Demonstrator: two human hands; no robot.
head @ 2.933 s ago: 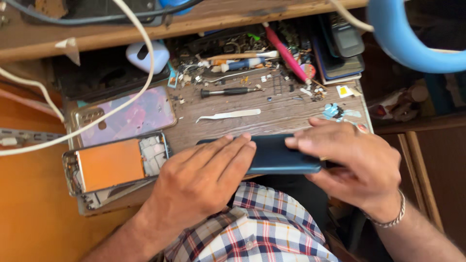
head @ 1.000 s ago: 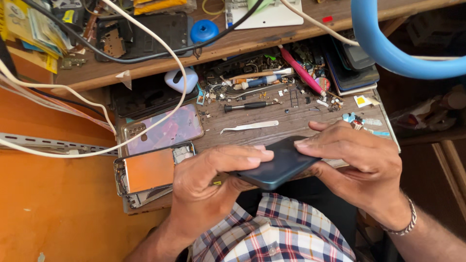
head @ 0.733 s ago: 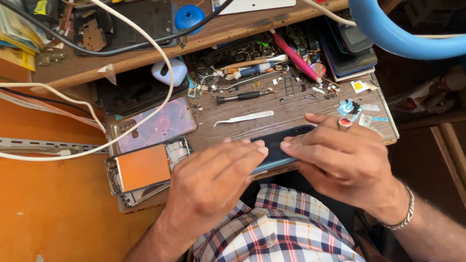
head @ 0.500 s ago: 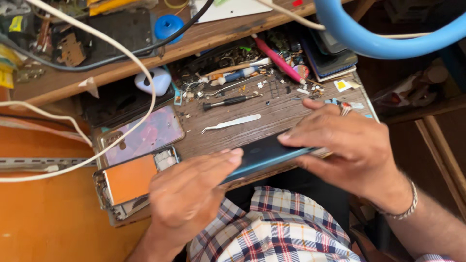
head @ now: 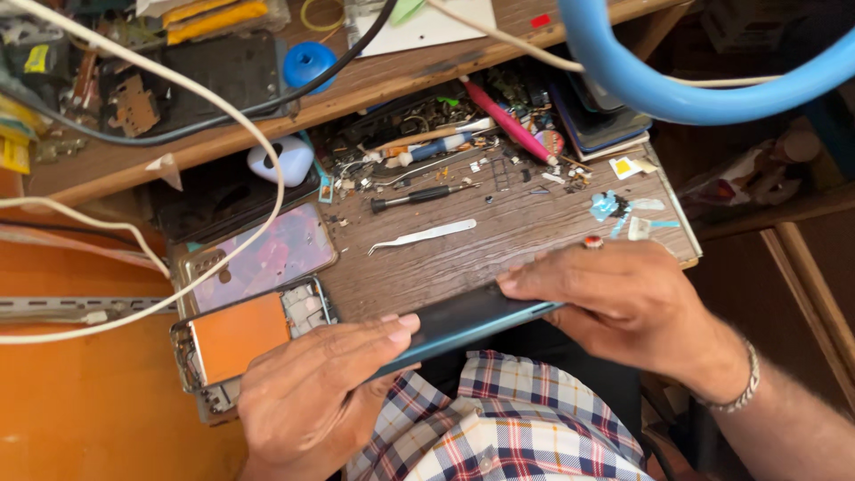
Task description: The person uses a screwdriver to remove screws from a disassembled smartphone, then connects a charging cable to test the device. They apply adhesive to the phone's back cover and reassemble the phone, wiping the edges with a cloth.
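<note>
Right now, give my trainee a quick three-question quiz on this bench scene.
1. True or false: both hands grip the dark phone.
2. What lies flat on the work board between the screwdriver and the phone? A) tweezers B) scissors C) pliers
3. Which hand is nearer the opened phone with the orange battery?

Key:
1. True: the left hand and right hand hold its ends.
2. A, the metal tweezers.
3. The left hand.

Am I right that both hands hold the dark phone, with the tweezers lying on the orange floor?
Not quite. In the head view both hands, left and right, do hold the phone, but the tweezers lie on the wooden bench, not the floor.
</note>
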